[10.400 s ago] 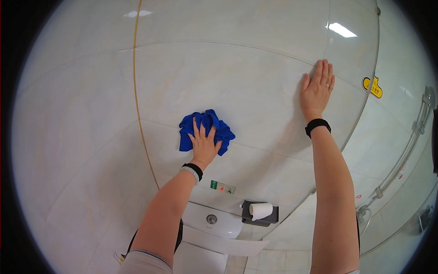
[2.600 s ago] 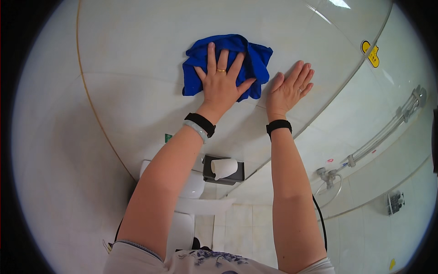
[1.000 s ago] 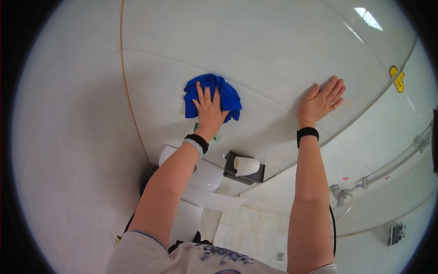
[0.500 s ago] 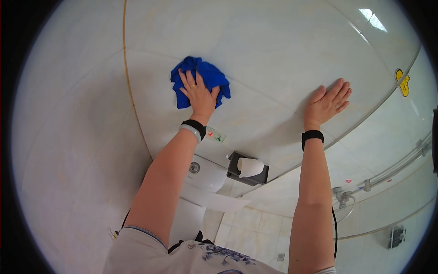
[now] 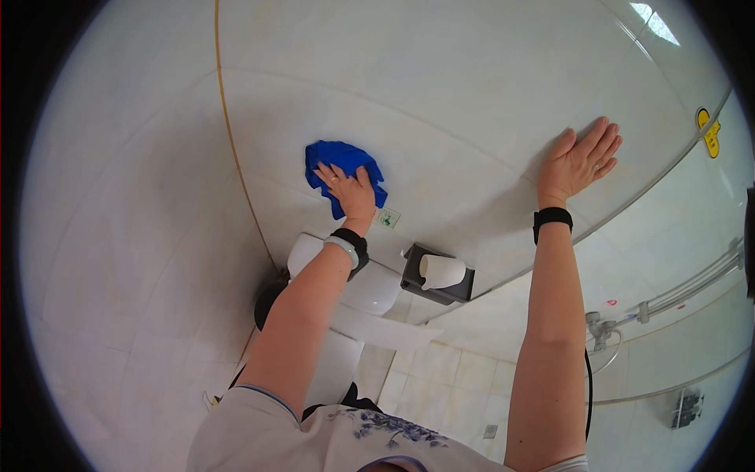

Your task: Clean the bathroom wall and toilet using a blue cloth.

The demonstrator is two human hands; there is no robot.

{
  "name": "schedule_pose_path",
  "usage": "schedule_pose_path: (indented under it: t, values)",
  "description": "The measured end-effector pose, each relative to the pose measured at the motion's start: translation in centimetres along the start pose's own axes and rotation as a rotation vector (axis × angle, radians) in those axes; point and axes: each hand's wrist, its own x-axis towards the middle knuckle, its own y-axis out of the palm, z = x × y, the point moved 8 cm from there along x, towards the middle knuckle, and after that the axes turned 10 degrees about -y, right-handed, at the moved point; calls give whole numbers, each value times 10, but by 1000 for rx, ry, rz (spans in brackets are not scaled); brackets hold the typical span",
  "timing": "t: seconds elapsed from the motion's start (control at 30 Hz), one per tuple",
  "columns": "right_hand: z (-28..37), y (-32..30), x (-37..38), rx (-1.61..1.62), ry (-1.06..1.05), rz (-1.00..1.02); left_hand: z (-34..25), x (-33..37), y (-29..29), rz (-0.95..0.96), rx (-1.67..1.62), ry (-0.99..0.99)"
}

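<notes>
A crumpled blue cloth (image 5: pixel 346 157) lies pressed on the pale tiled wall (image 5: pixel 440 86) under my left hand (image 5: pixel 351 190). The fingers are spread over the cloth, and a ring shows on one of them. A black band and a pale bangle circle that wrist. My right hand (image 5: pixel 576 167) rests on the same wall with fingers stretched out and nothing in it, near the edge of a glass panel. Close below my left hand is a small green and white sticker (image 5: pixel 388 218), partly hidden by the wrist.
A dark paper holder (image 5: pixel 436 289) with a white paper roll (image 5: pixel 443 271) juts from the wall between my arms. A white toilet cistern (image 5: pixel 376 289) and closed lid (image 5: pixel 334 370) lie below my left forearm. At right are a yellow tag (image 5: pixel 708 134) and a shower mixer (image 5: pixel 602 330).
My left hand has slid the blue cloth down the wall, nearer the sticker and cistern. The right hand stays flat on the wall; the view has shifted slightly.
</notes>
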Motion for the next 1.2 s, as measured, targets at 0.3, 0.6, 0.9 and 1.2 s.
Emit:
schedule_pose_path:
  t: [0.3, 0.6, 0.9, 1.2]
  values:
    - [1, 2, 0, 16, 9, 4, -62, -114, 41, 155, 160, 195]
    - [1, -1, 1, 20, 7, 3, -75, -147, 57, 479, 222, 600]
    - [0, 0, 1, 6, -25, -34, -89, -30, -6, -7, 14, 296]
    - [2, 4, 0, 7, -52, -56, -147, -129, 48, 366, 253, 828]
